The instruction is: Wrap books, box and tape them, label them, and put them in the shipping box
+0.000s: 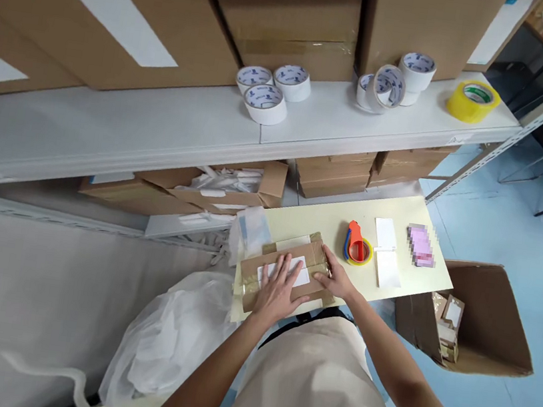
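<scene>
A small taped cardboard box (312,258) lies on the pale yellow table (294,221) in front of me, with a white label (302,276) on its top. My left hand (278,291) rests flat over that label, fingers spread. At the box's right end, my right hand (337,279) grips the edge, thumb on top. Parts of other taped packages show at the box's far and near sides, though how they sit under it is hidden. Right of my hands is an orange-red tape dispenser (355,237) with a yellow roll. Beyond it lie white label sheets (387,268).
A pixelated purple item (420,244) sits at the table's right. An open carton (498,316) with small packages stands on the floor. White tape rolls (265,105) and a yellow roll (472,102) line the shelf (172,119). A white plastic bag (167,330) hangs at left.
</scene>
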The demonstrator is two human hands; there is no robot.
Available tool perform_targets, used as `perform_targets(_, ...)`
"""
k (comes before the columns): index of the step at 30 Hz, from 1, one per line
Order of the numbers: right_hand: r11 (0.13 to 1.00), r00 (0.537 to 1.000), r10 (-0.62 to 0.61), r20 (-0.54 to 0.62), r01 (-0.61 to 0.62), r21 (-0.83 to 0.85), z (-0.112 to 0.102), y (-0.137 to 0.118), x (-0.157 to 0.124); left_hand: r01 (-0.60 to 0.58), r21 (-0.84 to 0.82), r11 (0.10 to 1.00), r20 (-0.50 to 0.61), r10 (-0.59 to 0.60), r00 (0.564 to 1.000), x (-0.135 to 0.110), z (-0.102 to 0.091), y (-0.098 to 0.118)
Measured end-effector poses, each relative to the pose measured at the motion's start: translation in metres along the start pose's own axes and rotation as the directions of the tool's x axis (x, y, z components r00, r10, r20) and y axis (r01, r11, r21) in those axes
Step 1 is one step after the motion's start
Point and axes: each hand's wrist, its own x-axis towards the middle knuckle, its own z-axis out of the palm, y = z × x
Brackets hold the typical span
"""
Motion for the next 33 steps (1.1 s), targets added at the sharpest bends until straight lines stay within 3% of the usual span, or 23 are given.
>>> perform_targets(3, 0.996, 0.994, 0.028, -0.109, -0.037, -0.087, -0.007, 0.005, -0.003, 0.013, 0.018, 1.000, 0.017, -0.013, 1.000, 0.004, 0.002, 0.000)
perform_targets(7, 0.900, 0.930, 0.112, -0.351, -0.245, -0.362, -0.027, 0.015, -0.010, 0.032, 0.027, 0.999, 0.018, -0.033, 0.999, 0.005, 0.007, 0.000)
perform_targets(10, 0.722, 0.940, 0.192, -0.283, -0.330, -0.608, -0.042, 0.019, -0.012, 0.046, 0.032, 0.998, 0.017, -0.047, 0.999, 0.004, 0.008, 0.000)
perform_targets(13, 0.604, 0.924, 0.319, -0.210, -0.369, -0.707, -0.052, 0.018, -0.014, 0.045, 0.027, 0.999, 0.003, -0.045, 0.999, 0.003, 0.011, -0.001)
perform_targets(18, 0.556, 0.892, 0.338, -0.302, -0.448, -0.700, -0.052, 0.017, -0.015, 0.016, -0.037, 0.999, -0.073, -0.018, 0.997, 0.000, 0.021, -0.004)
perform_targets(25, 0.495, 0.876, 0.377, -0.302, -0.466, -0.733, -0.040, 0.024, 0.002, 0.015, -0.107, 0.994, -0.148, -0.030, 0.989, -0.010, 0.023, -0.004)
perform_targets(28, 0.550, 0.869, 0.350, -0.349, -0.492, -0.675, -0.055, 0.012, -0.001, 0.073, -0.098, 0.993, -0.138, -0.086, 0.987, -0.019, 0.016, -0.002)
perform_targets(31, 0.726, 0.875, 0.283, -0.392, -0.463, -0.509, -0.073, -0.017, -0.007, 0.115, -0.075, 0.990, -0.134, -0.125, 0.983, -0.030, 0.010, -0.003)
perform_targets(33, 0.856, 0.907, 0.189, -0.376, -0.340, -0.390, -0.079, -0.044, -0.006, 0.129, -0.063, 0.990, -0.138, -0.137, 0.981, -0.036, 0.009, -0.006)
